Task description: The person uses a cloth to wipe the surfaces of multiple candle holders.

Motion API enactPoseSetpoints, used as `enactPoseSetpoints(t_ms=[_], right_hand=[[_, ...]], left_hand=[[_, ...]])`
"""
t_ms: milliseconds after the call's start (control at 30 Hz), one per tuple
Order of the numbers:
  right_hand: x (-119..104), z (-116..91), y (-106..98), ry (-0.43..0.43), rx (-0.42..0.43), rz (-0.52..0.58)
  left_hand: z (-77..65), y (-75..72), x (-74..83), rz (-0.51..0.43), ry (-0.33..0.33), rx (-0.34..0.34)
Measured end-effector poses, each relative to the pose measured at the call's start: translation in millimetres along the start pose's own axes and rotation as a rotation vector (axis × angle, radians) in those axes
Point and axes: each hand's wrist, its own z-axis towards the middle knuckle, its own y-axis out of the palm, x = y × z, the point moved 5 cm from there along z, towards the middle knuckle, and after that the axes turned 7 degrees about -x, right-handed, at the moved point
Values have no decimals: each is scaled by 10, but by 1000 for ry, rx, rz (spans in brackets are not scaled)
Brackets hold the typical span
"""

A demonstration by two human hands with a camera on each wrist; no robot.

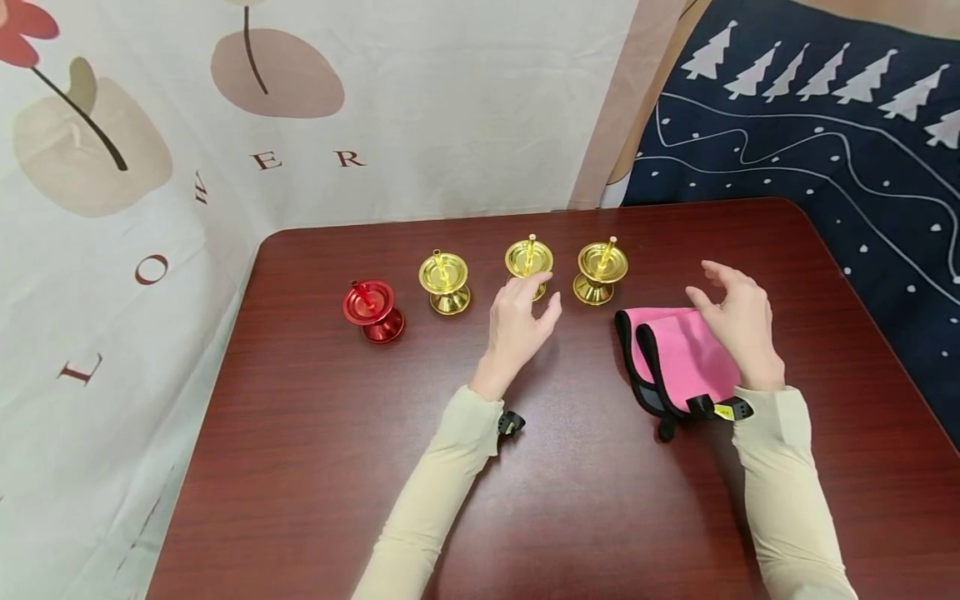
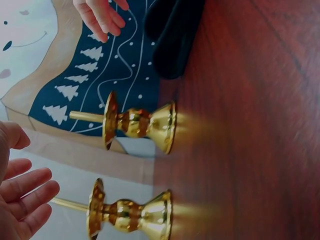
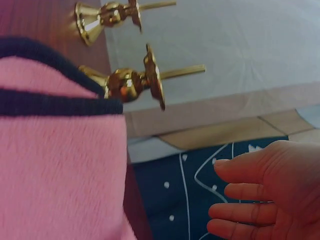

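Observation:
Three gold candle holders stand upright in a row on the table: a left one, a middle one and a right one. A red candle holder stands at the row's left end. My left hand hovers near the middle gold holder and partly covers it in the head view; the left wrist view shows the fingers relaxed, with nothing held. My right hand is raised over a folded pink cloth with black edging, fingers loosely bent and holding nothing.
The dark red-brown table has rounded back corners. Behind it hangs a pale cloth printed with flowers and letters. A navy cloth with white trees hangs at the right.

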Motion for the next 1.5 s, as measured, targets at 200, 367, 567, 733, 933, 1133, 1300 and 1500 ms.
enactPoseSetpoints(t_ms=[200,367,567,733,933,1133,1300,1500], right_hand=[[156,-10,11,22,-34,16],[287,-26,14,80,-47,23],[425,-31,39,123,-113,31],[520,-47,70,165,-191,40],[586,-53,104,198,-264,63],[618,-48,136,227,-329,94],[652,-34,162,250,-381,114],[716,-28,189,265,-472,92]], left_hand=[[-35,142,43,-4,-35,-61],[-56,290,43,-16,-162,-201],[-58,466,-10,-69,-302,-324],[-48,606,-46,-135,-338,-347],[-34,767,-104,-241,-429,-313],[22,917,-190,-433,-550,-199],[47,1013,-254,-467,-626,-165],[52,1099,-308,-517,-706,-122]])
